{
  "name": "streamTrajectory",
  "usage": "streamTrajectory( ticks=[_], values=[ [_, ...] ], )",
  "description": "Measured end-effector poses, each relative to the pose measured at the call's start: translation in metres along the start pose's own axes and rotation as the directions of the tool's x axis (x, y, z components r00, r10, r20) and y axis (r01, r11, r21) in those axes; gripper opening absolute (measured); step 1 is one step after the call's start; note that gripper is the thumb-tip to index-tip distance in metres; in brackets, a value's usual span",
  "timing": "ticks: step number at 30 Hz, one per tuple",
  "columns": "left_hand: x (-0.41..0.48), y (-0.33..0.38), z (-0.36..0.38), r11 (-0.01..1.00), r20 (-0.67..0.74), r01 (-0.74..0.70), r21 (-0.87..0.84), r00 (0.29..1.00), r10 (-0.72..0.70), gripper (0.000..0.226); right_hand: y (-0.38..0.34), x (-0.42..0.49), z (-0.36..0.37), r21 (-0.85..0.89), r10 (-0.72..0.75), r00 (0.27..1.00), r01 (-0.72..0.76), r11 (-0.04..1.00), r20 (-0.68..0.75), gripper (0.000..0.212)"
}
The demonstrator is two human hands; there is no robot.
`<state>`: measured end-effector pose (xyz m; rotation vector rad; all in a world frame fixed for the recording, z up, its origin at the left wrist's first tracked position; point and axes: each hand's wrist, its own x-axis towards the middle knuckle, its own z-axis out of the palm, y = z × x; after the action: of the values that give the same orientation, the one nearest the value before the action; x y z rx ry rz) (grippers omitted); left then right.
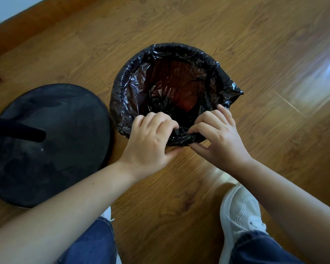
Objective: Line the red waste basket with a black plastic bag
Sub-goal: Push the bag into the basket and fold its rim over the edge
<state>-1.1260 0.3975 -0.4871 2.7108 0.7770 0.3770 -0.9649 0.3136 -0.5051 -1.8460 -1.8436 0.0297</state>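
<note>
- Head view, looking straight down: my two bare forearms reach forward and slant toward each other, meeting at the near edge of the basket, which stands on the wooden floor.
- My left hand lies knuckles up, fingers curled tight over the near rim, pinching a bunched fold of the black bag; the thumb sits underneath on the outside.
- My right hand mirrors it just beside, fingers bent and closed on the same twisted roll of plastic, thumb pressed below, fingertips reaching over the edge.
- Between the two hands the bag is gathered into a thick wrinkled band along the rim.
- The bag is folded over the rim all the way round; a loose flap sticks out on the right side.
- Red of the basket shows dimly through the thin plastic down inside.
- A round black base with a dark pole rests on the floor just left of the basket.
- My white shoe and blue jeans show at the bottom.
</note>
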Motion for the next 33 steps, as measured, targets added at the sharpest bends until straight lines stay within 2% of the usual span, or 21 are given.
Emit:
streamTrajectory(
  ticks=[4, 8, 15, 20, 25, 29, 33],
  values=[
    [0.001, 0.005, -0.001, 0.996, 0.029, -0.077, -0.052, 0.997, 0.078, 0.025, -0.006, -0.004, 0.002, 0.041, 0.005, 1.000, -0.005, 0.999, 0.006, 0.019],
    [-0.005, -0.002, -0.001, 0.994, 0.051, -0.065, -0.082, 0.996, 0.070, 0.011, 0.001, -0.008, -0.007, 0.014, -0.046, 0.999, 0.046, 0.999, 0.020, 0.027],
    [-0.008, -0.007, -0.001, 0.997, -0.004, -0.060, -0.050, 0.998, 0.059, 0.020, 0.008, -0.002, -0.015, -0.014, -0.189, 0.980, 0.190, 0.982, 0.054, 0.026],
    [-0.007, -0.012, -0.004, 0.997, -0.004, -0.057, -0.055, 0.998, 0.057, 0.030, 0.010, 0.005, -0.011, 0.034, -0.146, 0.988, 0.144, 0.989, 0.053, 0.011],
    [-0.005, -0.018, -0.007, 0.997, 0.037, -0.052, -0.055, 0.998, 0.054, 0.033, 0.021, 0.002, -0.012, 0.006, -0.101, 0.995, 0.101, 0.995, 0.007, 0.010],
    [-0.004, -0.020, -0.010, 0.996, 0.071, -0.071, -0.048, 0.995, 0.074, 0.019, 0.020, 0.000, -0.010, 0.005, -0.080, 0.997, 0.080, 0.997, -0.005, 0.007],
    [-0.004, -0.013, -0.007, 0.996, 0.064, -0.080, -0.026, 0.995, 0.081, 0.034, 0.015, 0.000, -0.011, 0.006, -0.076, 0.997, 0.076, 0.997, -0.013, 0.009]
  ],
)
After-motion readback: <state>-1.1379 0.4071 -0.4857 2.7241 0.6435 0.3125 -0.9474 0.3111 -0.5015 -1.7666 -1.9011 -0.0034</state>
